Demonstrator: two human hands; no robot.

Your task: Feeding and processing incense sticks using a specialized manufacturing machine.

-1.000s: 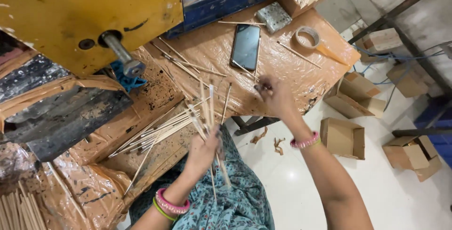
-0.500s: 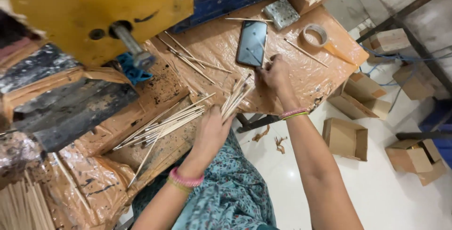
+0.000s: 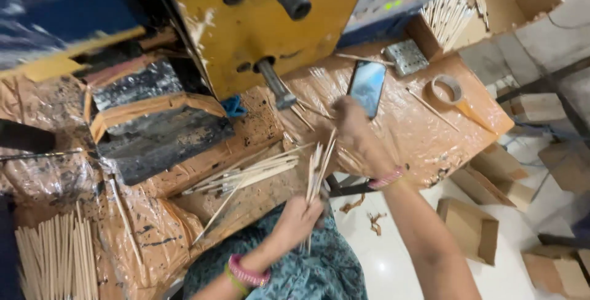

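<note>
My left hand (image 3: 296, 219) grips a bunch of thin wooden sticks (image 3: 319, 166) near their lower ends, holding them upright over my lap. My right hand (image 3: 356, 135) is blurred and sits at the top of the bunch, fingers on the stick tips. A loose pile of the same sticks (image 3: 249, 174) lies on the brown plastic-covered bench (image 3: 418, 134) just left of my hands. A yellow machine (image 3: 264, 23) with a metal rod (image 3: 275, 85) stands behind the pile.
A phone (image 3: 367, 86) lies screen-up beyond my right hand, with a tape roll (image 3: 447, 89) and a small metal block (image 3: 405, 57) near it. A box of sticks (image 3: 452, 14) stands at the back right, another stack of sticks (image 3: 55, 257) at the lower left. Cardboard boxes (image 3: 472, 229) sit on the floor.
The bunch has tipped from slanting right toward upright and come nearer my body. My right hand has moved down from the phone's edge to the stick tips. The camera has shifted closer.
</note>
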